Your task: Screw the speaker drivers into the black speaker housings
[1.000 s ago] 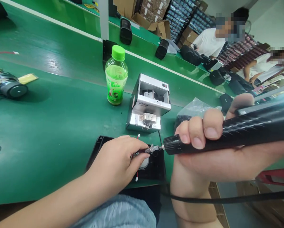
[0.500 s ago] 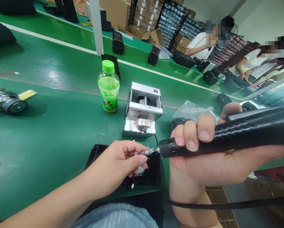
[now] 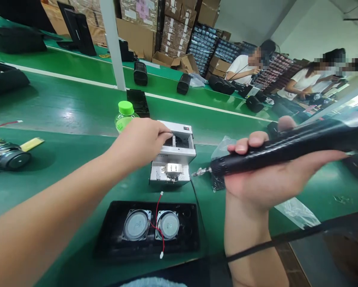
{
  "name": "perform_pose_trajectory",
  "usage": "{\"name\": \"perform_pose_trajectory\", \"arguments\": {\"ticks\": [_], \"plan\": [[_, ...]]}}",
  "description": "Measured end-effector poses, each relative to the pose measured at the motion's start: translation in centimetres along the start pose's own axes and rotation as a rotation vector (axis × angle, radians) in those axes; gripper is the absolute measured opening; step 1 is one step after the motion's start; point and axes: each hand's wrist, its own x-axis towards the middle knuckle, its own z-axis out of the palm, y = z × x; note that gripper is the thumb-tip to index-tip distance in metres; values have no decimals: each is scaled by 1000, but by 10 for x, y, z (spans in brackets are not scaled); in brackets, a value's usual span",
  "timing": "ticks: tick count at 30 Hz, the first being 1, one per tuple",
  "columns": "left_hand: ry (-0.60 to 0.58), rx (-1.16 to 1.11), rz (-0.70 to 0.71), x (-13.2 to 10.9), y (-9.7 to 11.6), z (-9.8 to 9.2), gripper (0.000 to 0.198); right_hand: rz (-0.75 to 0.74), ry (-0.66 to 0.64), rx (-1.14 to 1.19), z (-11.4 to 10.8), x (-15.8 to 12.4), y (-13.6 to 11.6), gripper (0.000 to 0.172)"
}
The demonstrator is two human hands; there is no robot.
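Observation:
My right hand [image 3: 265, 175] is wrapped round a black electric screwdriver [image 3: 274, 153], its bit pointing left with a small cluster of silvery screws [image 3: 200, 172] on it. My left hand [image 3: 146, 139] is over the upper opening of a white-and-black screw feeder [image 3: 173, 159], thumb and fingertips pinched together; whether anything is between them is too small to see. Closer to me lies a black panel [image 3: 116, 235] bearing two round speakers, a left speaker [image 3: 136, 225] and a right speaker [image 3: 169, 225]. Red wires with white connectors [image 3: 161, 255] run across them.
Behind my left hand stands a green-capped bottle [image 3: 125, 113], partly hidden. A plastic bag [image 3: 222, 149] sits right of the feeder. A wired speaker part [image 3: 11, 155] lies at far left. The screwdriver's cord [image 3: 250, 251] crosses my right forearm. People work across the bench.
My left hand has left the screwdriver's bit and moved up to the feeder, uncovering the panel's speakers. My right hand has raised the screwdriver slightly, and the screw cluster stays on its bit.

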Motion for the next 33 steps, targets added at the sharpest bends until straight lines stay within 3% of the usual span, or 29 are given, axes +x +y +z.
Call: {"name": "perform_pose_trajectory", "arguments": {"ticks": [3,6,10,13,17,21,25,29,33], "plan": [[-48,120,-16,13,1,12,30,11,-186,-31,6,-9,9,65],[-17,131,-3,3,1,19,35,-34,-366,-16,13,-22,11,65],[21,147,-37,-9,1,16,33,63,-450,-3,25,-36,21,60],[12,159,-51,-4,5,17,27,8,-520,3,29,-42,43,67],[16,140,-23,0,12,17,34,-5,-559,-43,30,-45,65,74],[77,70,4,-31,5,-1,34,36,-477,-57,29,-45,63,72],[192,-15,-15,-85,-25,-18,32,93,-454,-59,19,-46,62,73],[20,72,-183,-121,-65,-7,30,84,-419,-13,9,-46,49,72],[-239,226,-262,-129,-86,15,50,166,-371,-42,9,-53,10,58]]}}
